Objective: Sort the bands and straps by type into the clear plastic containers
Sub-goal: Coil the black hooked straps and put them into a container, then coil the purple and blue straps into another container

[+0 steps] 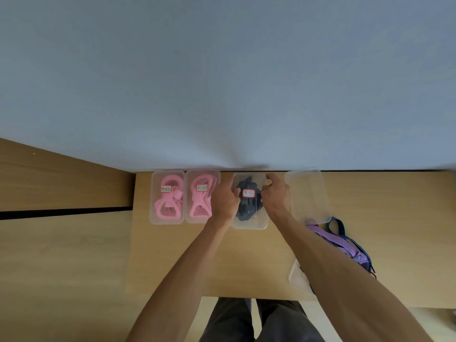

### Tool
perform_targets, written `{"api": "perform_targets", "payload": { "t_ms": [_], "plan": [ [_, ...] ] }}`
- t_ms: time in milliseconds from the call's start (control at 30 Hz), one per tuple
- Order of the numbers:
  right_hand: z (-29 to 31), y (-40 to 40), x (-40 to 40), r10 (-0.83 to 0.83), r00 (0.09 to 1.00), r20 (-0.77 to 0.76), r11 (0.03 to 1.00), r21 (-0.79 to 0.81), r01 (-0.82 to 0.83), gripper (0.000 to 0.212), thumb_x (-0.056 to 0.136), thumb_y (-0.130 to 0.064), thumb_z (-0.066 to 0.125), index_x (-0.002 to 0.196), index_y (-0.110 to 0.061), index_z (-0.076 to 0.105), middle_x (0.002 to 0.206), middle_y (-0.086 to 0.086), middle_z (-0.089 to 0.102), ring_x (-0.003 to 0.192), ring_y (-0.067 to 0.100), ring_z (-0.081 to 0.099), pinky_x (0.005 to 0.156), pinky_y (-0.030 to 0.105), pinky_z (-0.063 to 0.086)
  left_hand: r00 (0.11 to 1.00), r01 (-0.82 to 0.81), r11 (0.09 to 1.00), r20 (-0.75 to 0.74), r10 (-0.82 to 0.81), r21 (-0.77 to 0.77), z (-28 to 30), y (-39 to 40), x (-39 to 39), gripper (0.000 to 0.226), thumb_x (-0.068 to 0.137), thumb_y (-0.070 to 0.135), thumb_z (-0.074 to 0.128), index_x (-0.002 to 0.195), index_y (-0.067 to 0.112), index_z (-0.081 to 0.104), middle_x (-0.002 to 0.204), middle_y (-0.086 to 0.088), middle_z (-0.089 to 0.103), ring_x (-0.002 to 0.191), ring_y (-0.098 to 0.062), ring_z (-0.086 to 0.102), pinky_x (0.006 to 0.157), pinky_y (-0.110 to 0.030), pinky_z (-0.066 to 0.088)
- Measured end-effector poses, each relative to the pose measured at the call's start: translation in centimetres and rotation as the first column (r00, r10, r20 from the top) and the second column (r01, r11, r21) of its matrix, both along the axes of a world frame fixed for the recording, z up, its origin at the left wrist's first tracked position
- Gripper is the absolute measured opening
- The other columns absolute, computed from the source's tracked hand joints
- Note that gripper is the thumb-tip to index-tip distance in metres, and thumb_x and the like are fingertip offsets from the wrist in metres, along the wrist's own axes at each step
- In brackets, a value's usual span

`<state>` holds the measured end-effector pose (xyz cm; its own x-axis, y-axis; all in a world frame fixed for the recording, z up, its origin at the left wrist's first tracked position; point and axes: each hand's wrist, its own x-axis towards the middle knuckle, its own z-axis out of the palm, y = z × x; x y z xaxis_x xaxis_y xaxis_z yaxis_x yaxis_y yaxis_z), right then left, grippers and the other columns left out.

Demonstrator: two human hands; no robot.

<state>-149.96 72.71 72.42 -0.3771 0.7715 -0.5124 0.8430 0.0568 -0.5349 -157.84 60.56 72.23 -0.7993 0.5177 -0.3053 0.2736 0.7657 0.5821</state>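
Against the desk's (pixel 172 262) far edge, dark-strap container (pixel 249 224) between left hand (pixel 224 202) and right hand (pixel 275 197), fingers curled gripping its long sides; long axis running away from body.

You are sitting at plain office or study-room desk (pixel 246 262): light wood-laminate surface butting against bare pale blue-grey wall (pixel 222 70) along far edge. Second matching wooden unit (pixel 61 183) adjoining left edge. Labelled clear plastic containers (pixel 167 197) lining far edge are suggesting tidy storage or sorting station, not kitchen or workshop.
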Motion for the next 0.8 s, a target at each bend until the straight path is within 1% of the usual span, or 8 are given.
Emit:
{"api": "perform_targets", "payload": {
  "t_ms": [100,233,333,467,567,667,733,800],
  "plan": [
    [-0.2,0.0,-0.1,0.050,0.997,0.066,0.999,-0.012,-0.050,0.035,0.094,-0.009,0.053,0.127,-0.020,0.056,0.098,0.010,0.070,0.085,0.025,0.066,0.070,0.037,0.056,0.999,0.000,1.000,-0.041,-0.002,-0.029,-0.1,0.0,0.5,0.042,0.101,0.016,0.056,0.142,0.017,0.049,0.086,-0.005,0.067,0.080,-0.021,0.066,0.062,-0.024,0.047],
    [0.1,-0.7,0.4,0.045,0.993,0.108,0.999,0.004,-0.046,0.026,0.098,-0.017,0.050,0.124,-0.016,0.055,0.101,0.015,0.068,0.087,0.029,0.063,0.069,0.037,0.053,0.999,0.002,0.998,0.032,0.000,-0.059,0.5,0.0,1.2,0.052,0.104,0.012,0.046,0.154,0.019,0.032,0.087,-0.009,0.064,0.072,-0.019,0.059,0.060,-0.028,0.049],
    [0.7,-1.1,1.3,0.045,0.994,0.098,0.997,-0.068,-0.038,0.033,0.094,-0.013,0.050,0.127,-0.014,0.055,0.110,0.016,0.067,0.096,0.033,0.063,0.077,0.038,0.054,0.993,0.036,0.998,0.114,-0.031,-0.043,1.5,-0.4,1.3,0.063,0.096,0.000,0.046,0.154,0.019,0.028,0.094,-0.008,0.063,0.075,-0.023,0.063,0.061,-0.034,0.054],
    [1.8,-1.3,3.1,0.092,0.985,0.144,0.987,-0.143,-0.071,0.034,0.091,-0.011,0.055,0.125,-0.010,0.058,0.115,0.014,0.066,0.098,0.030,0.062,0.076,0.034,0.050,0.991,0.013,0.996,0.131,0.000,-0.093,2.6,-1.5,2.1,0.042,0.096,0.002,0.051,0.136,0.012,0.044,0.083,-0.007,0.062,0.069,-0.022,0.062,0.058,-0.033,0.054],
    [2.3,-1.8,4.4,0.202,0.960,0.196,0.944,-0.301,-0.137,0.018,0.091,-0.013,0.057,0.101,-0.001,0.067,0.092,0.018,0.071,0.079,0.030,0.066,0.071,0.036,0.056,0.977,0.013,0.966,0.210,0.043,-0.257,3.1,-2.6,3.0,0.020,0.098,0.014,0.053,0.114,0.004,0.059,0.093,-0.009,0.067,0.080,-0.023,0.065,0.067,-0.034,0.056],
    [2.7,-2.7,5.4,0.236,0.951,0.202,0.885,-0.449,-0.124,0.012,0.090,-0.008,0.065,0.088,0.003,0.066,0.078,0.019,0.073,0.058,0.022,0.065,0.056,0.030,0.053,0.946,-0.027,0.959,0.302,0.115,-0.281,3.2,-3.6,4.2,0.023,0.094,0.011,0.058,0.115,0.002,0.058,0.105,-0.012,0.067,0.084,-0.026,0.066,0.067,-0.034,0.053],
    [2.5,-3.0,5.8,0.225,0.953,0.201,0.889,-0.443,-0.117,0.009,0.089,-0.002,0.065,0.085,0.006,0.065,0.081,0.023,0.074,0.058,0.022,0.065,0.058,0.031,0.053,0.920,-0.097,0.960,0.344,0.187,-0.264,2.6,-4.1,5.1,0.017,0.092,0.004,0.060,0.108,0.001,0.061,0.105,-0.014,0.068,0.086,-0.030,0.070,0.073,-0.038,0.060],
    [2.2,-3.2,6.0,0.227,0.952,0.203,0.908,-0.399,-0.131,0.008,0.087,-0.001,0.064,0.085,0.006,0.068,0.078,0.021,0.074,0.062,0.024,0.067,0.066,0.035,0.057,0.894,-0.199,0.950,0.354,0.276,-0.239,2.1,-4.7,5.8,0.007,0.090,-0.002,0.058,0.085,0.002,0.059,0.094,-0.019,0.069,0.084,-0.034,0.071,0.073,-0.047,0.061]
  ]
}}
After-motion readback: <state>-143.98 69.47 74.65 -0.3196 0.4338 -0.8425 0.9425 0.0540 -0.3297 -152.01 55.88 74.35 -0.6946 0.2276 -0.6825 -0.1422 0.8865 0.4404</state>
